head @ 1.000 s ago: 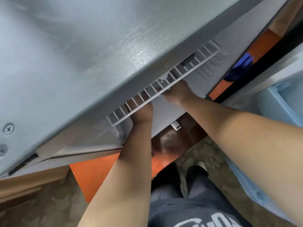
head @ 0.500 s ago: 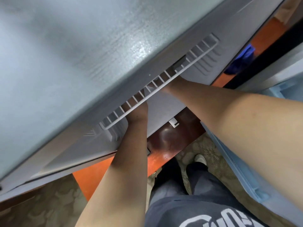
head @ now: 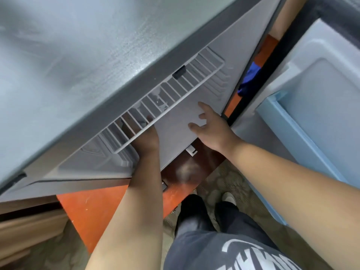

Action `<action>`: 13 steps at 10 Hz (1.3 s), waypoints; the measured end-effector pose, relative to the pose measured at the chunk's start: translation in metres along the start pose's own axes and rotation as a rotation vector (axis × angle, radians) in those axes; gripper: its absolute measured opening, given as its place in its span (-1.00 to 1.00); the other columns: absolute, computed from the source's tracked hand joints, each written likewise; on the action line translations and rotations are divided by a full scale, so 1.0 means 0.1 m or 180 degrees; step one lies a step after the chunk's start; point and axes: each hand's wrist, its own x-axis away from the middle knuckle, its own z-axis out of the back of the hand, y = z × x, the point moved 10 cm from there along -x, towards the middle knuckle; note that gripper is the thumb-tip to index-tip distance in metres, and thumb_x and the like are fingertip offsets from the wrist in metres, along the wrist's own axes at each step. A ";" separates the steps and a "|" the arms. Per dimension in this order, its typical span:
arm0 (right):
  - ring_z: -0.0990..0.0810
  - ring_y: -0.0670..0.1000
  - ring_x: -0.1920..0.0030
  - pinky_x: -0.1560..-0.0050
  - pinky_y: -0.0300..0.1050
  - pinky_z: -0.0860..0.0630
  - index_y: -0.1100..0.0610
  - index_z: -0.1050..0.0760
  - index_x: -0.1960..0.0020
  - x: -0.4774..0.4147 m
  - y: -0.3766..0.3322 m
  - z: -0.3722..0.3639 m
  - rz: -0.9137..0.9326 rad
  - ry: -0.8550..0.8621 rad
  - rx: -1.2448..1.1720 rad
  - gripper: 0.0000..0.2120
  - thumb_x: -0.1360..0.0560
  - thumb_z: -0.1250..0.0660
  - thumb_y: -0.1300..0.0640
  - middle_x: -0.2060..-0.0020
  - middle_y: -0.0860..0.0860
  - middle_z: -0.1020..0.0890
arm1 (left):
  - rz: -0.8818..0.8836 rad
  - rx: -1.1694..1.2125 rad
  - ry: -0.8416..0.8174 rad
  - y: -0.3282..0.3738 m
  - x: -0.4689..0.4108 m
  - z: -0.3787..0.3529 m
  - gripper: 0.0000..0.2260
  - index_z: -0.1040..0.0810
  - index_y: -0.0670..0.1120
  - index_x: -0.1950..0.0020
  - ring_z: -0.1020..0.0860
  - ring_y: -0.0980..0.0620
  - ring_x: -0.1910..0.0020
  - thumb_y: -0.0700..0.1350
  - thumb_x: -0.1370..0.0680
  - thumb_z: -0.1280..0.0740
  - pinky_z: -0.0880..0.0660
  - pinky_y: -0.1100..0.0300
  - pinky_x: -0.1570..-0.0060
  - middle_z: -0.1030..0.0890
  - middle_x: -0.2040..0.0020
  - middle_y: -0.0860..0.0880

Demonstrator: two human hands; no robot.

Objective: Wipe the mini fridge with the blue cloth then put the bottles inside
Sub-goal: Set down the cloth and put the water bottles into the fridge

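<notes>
I look down on the grey mini fridge (head: 97, 55), which stands with its door (head: 321, 84) swung open to the right. A white wire shelf (head: 204, 76) spans the pale interior. My left hand (head: 146, 139) reaches in under the shelf, its fingers partly hidden by the wires. A clear, bottle-like shape (head: 157, 102) shows dimly through the wires beyond it; I cannot tell whether the hand grips it. My right hand (head: 212, 127) hovers at the fridge mouth, fingers spread, holding nothing. The blue cloth (head: 250, 78) lies crumpled in the gap between fridge and door.
The fridge sits on an orange surface (head: 87, 207) with a glossy brown board (head: 187, 170) below its mouth. A light-blue door shelf (head: 282, 129) juts out close to my right forearm. My legs and shoes (head: 194, 207) stand on patterned carpet.
My right hand has pulled back out from under the wire shelf and opened. My left hand stays under the shelf. The view has shifted, showing more of the open door.
</notes>
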 end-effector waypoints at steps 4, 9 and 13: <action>-0.58 -0.09 -0.02 0.01 -0.32 -0.46 -0.13 -0.28 -0.56 0.58 -0.15 0.18 0.0189 0.0170 -0.0319 -0.44 -0.61 -0.36 0.03 -0.33 -0.08 -0.47 | -0.0278 0.0727 0.0870 -0.14 0.07 0.17 -0.32 -0.27 -0.28 -0.59 -0.35 -0.22 -0.52 -0.16 -0.54 -0.45 -0.13 0.28 -0.51 -0.37 -0.51 -0.31; -0.53 -0.23 -0.21 -0.14 -0.20 -0.63 -0.20 -0.49 -0.28 3.00 -0.22 1.19 0.2049 0.0705 -0.0009 -0.71 -0.60 -0.35 0.05 -0.21 -0.33 -0.47 | -0.1719 0.1032 -0.0499 0.95 3.31 0.14 -0.73 -0.64 0.08 -0.23 -0.63 0.19 -0.19 -0.24 -0.65 -0.30 -0.57 0.22 -0.18 -0.68 -0.16 0.14; -0.60 -0.10 -0.16 -0.12 -0.29 -0.54 0.06 -0.64 -0.18 4.78 0.14 2.60 0.3364 0.1339 0.0127 -0.75 -0.54 -0.42 0.29 -0.14 -0.07 -0.59 | -0.2756 -0.0210 -0.1456 1.19 5.14 -0.59 -0.72 -0.44 0.26 -0.39 -0.46 0.15 -0.38 0.07 -0.68 -0.26 -0.49 0.09 -0.36 -0.44 -0.36 0.29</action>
